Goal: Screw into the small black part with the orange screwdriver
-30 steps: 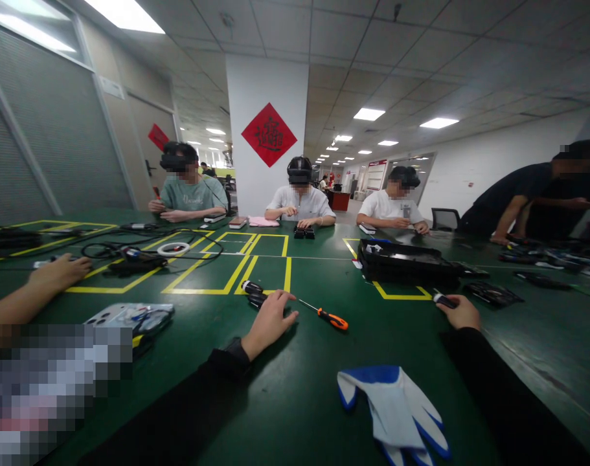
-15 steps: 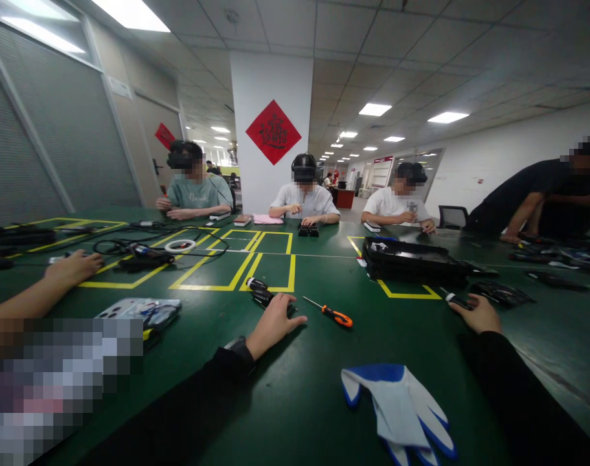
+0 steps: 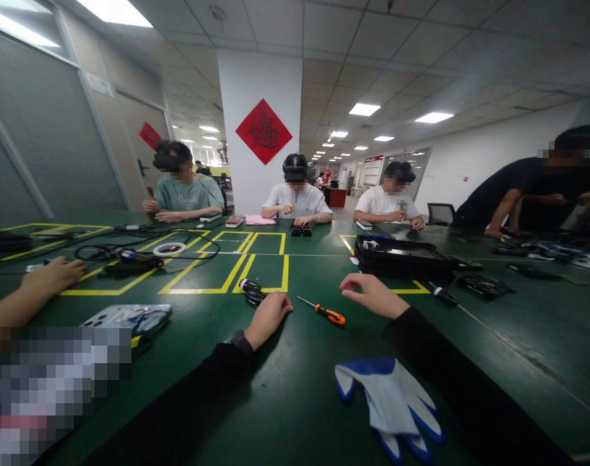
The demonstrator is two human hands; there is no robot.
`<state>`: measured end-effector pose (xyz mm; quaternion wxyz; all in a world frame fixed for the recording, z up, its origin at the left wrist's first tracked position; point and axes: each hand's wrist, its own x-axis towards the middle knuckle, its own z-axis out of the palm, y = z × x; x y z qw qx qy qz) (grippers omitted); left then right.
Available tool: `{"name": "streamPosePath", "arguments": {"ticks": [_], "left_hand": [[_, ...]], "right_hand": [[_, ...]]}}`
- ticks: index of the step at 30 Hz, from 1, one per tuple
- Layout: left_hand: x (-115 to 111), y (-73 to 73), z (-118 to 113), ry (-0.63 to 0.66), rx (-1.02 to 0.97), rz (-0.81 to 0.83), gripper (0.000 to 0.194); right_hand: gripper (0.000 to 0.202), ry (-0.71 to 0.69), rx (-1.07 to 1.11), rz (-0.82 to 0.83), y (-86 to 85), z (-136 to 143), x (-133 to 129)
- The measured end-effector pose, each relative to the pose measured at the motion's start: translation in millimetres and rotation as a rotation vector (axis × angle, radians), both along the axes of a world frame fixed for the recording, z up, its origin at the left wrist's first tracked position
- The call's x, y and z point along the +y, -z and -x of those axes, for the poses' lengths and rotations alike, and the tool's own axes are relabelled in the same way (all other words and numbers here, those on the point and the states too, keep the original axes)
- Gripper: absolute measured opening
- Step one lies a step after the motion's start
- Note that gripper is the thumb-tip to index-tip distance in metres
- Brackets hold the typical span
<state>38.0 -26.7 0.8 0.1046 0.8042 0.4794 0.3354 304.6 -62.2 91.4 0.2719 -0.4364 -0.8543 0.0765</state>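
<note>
Right hand (image 3: 372, 294) swung in from the black-handled tool (image 3: 443, 297) at the far right, now hovering open and empty above the green table (image 3: 295, 388), just beyond the orange-handled screwdriver (image 3: 324, 311). Left hand (image 3: 268, 316) resting palm down, fingers loosely curled over a small black tool (image 3: 254, 298); cannot tell whether actually gripped. Screwdriver lying flat between both hands, touching neither. White-and-blue glove (image 3: 389, 404) nearer the body. Black tray (image 3: 401, 257) farther back. Neighbour's hand (image 3: 52, 275) at far left.
</note>
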Motion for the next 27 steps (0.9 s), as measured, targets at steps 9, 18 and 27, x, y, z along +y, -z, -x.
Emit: {"name": "streamPosePath", "arguments": {"ticks": [9, 18, 27], "left_hand": [[-13.0, 6.2, -23.5, 0.17, -0.662, 0.302, 0.023], [-23.6, -2.9, -29.7, 0.381, -0.846, 0.374, 0.028], [-55.8, -25.8, -29.3, 0.311, -0.371, 0.04, 0.036]], "right_hand": [[0.01, -0.04, 0.245, -0.076, 63.1, 86.1, -2.5], [0.009, -0.06, 0.369, -0.114, 67.5, 77.9, -3.9], [0.017, 0.182, 0.357, -0.355, 46.4, 18.9, -7.4]]}}
